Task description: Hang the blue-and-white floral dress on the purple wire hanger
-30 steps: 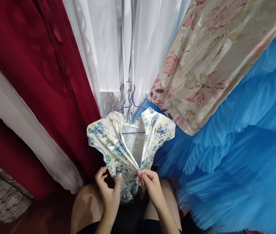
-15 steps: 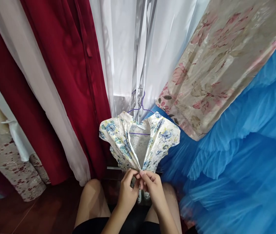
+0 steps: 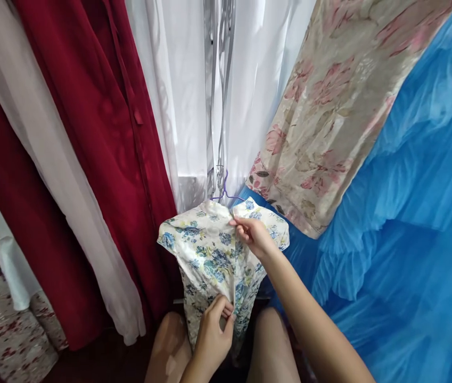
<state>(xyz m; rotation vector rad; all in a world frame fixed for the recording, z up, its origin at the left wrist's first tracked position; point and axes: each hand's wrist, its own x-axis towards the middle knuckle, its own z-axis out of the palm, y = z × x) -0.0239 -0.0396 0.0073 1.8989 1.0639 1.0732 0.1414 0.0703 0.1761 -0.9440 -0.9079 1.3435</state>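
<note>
A white dress (image 3: pixel 210 250) with blue and yellow flowers hangs in front of me on a purple hanger (image 3: pixel 226 186). Its opening is drawn together along a straight line from the neckline down. At the top of that line my right hand (image 3: pixel 252 234) is closed in a pinch, seemingly on the zipper pull, which the fingers cover. Lower down, my left hand (image 3: pixel 215 324) grips the dress fabric beside the same line, thumb against curled fingers. The lower part of the dress falls between my knees, partly covered by my left hand.
Dark red cloth (image 3: pixel 90 133) and a pale pink length (image 3: pixel 50 122) hang at left. Behind the hanger are white drapes (image 3: pixel 189 96) with grey ribbons (image 3: pixel 210 64). On the right hang a beige floral garment (image 3: pixel 321 117) and ruffled blue tulle (image 3: pixel 417 255).
The V-shaped opening of the dress has closed. My right hand has moved up from beside the left hand to the neckline. My left hand stays low on the fabric. The view has shifted slightly.
</note>
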